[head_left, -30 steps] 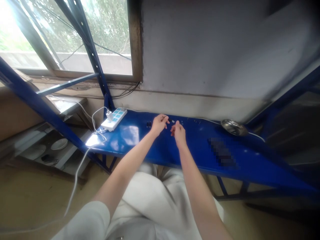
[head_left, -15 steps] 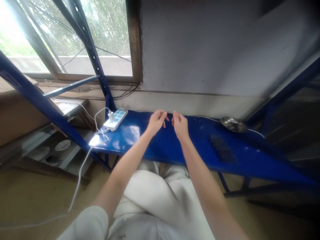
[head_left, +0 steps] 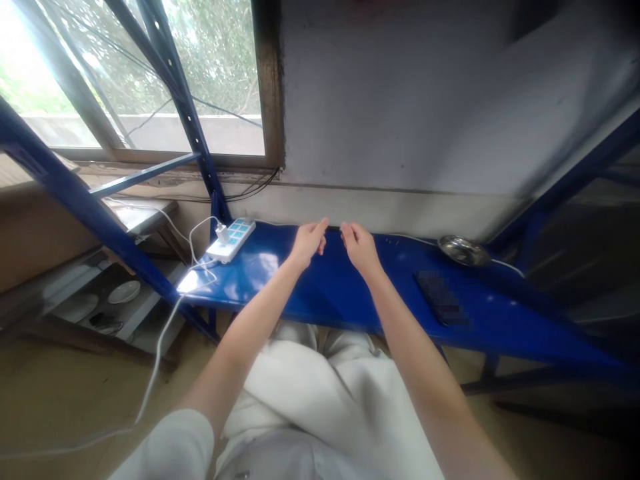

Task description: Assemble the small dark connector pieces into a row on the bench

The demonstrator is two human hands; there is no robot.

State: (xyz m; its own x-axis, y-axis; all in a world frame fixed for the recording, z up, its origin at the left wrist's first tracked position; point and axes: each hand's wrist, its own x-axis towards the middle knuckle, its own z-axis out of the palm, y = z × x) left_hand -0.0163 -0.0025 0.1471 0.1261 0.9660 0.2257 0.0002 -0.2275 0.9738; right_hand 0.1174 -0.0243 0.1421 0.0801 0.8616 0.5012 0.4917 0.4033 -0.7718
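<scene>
My left hand [head_left: 309, 244] and my right hand [head_left: 359, 247] are raised over the far half of the blue tabletop [head_left: 325, 293], a small gap between them. On the left hand, thumb and fingers are drawn together, the thumb pointing forward. The right hand has its fingers curled and the fingertips pinched against the thumb. Whatever either hand may hold is too small or too hidden to name. Several tiny thin pieces [head_left: 393, 241] lie on the tabletop to the right of my right hand.
At left, a white power strip [head_left: 231, 241] carries a plug and a white cable [head_left: 159, 353] hanging to the floor. A shiny metal dish [head_left: 464, 250] and a dark, blurred-out flat object [head_left: 443, 299] lie at right. Blue rack posts [head_left: 187, 113] rise by the window.
My hands have moved slightly apart, the left one a little to the left. The left thumb now points further forward. The things on the tabletop stay where they were.
</scene>
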